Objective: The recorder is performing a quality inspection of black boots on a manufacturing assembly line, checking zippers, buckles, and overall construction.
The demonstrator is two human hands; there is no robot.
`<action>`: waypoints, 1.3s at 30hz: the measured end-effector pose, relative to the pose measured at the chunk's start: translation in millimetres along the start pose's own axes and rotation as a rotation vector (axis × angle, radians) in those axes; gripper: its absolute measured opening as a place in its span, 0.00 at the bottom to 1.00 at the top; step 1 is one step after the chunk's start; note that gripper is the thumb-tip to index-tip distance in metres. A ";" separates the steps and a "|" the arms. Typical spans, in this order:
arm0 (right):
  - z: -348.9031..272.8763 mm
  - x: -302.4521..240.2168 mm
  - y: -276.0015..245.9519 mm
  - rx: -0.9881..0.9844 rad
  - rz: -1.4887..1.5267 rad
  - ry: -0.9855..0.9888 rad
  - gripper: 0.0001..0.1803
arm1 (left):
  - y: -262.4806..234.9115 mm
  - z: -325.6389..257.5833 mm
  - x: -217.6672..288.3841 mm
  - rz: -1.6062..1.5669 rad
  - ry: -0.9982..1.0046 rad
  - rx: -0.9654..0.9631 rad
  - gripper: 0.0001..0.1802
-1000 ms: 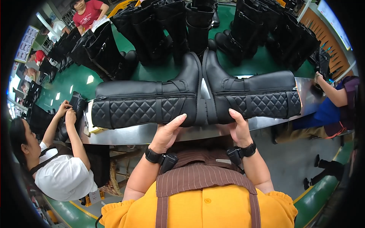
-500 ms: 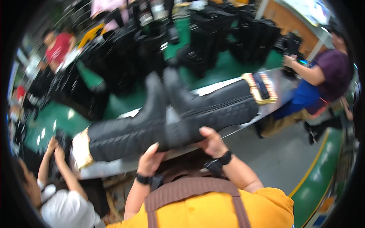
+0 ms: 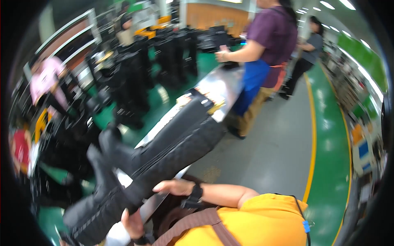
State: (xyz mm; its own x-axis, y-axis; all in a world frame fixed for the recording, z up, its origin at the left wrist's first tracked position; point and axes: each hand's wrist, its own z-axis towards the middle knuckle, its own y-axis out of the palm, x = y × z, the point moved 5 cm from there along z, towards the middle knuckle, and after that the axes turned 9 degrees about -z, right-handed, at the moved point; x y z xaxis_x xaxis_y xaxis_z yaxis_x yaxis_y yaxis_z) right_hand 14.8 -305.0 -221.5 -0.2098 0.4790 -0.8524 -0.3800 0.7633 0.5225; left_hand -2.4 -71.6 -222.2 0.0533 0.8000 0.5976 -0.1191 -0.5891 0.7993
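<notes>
Two tall black boots, a right-hand one [image 3: 172, 143] and a left-hand one [image 3: 100, 211], lie end to end in front of me, their quilted shafts pointing apart and their feet turned to the far side. My right hand [image 3: 176, 187] has its thumb at the near edge of the right-hand boot; its other fingers are mostly hidden. Against the near edge of the left-hand boot is my left hand [image 3: 133, 224], thumb raised and fingers partly covered. Both hands appear to grip the boots from the near side. Gold-coloured material [image 3: 216, 107] shows at the right-hand boot's top.
Under the boots runs a long, shiny metal bench [image 3: 227, 88]. A person in a purple top [image 3: 269, 30] stands at its far end. Many black boots [image 3: 131, 82] stand on the green floor to the left. A grey walkway [image 3: 266, 151] with a yellow line lies at right.
My view has swung to the right, so the bench and boots now slant down to the lower left. My hands stay near the boots' near edge, and the walkway shows more.
</notes>
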 end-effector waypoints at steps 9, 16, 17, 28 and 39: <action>12.2 -11.0 9.8 0.088 -0.629 -0.178 0.24 | -1.5 -5.3 13.5 0.851 0.116 0.074 0.20; 39.3 27.9 -2.6 0.083 -0.492 -0.075 0.39 | 12.7 4.7 4.9 0.858 0.227 0.089 0.27; 44.7 23.2 -4.1 0.035 -0.337 -0.079 0.40 | 14.3 6.8 4.4 0.855 0.237 0.088 0.28; 54.9 3.5 2.8 0.082 -0.091 0.031 0.44 | 26.3 20.2 4.2 0.762 0.309 0.057 0.39; 46.2 12.8 -20.7 0.082 -0.028 0.039 0.40 | 34.3 38.3 23.1 0.124 -0.037 0.170 0.33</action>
State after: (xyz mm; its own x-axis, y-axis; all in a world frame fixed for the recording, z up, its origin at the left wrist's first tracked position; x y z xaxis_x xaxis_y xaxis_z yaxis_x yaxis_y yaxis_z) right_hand 61.6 -294.6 -242.2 -0.2357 0.4406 -0.8662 -0.3115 0.8101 0.4968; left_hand 32.8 -77.6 -178.5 0.0855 0.7175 0.6913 0.0423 -0.6958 0.7170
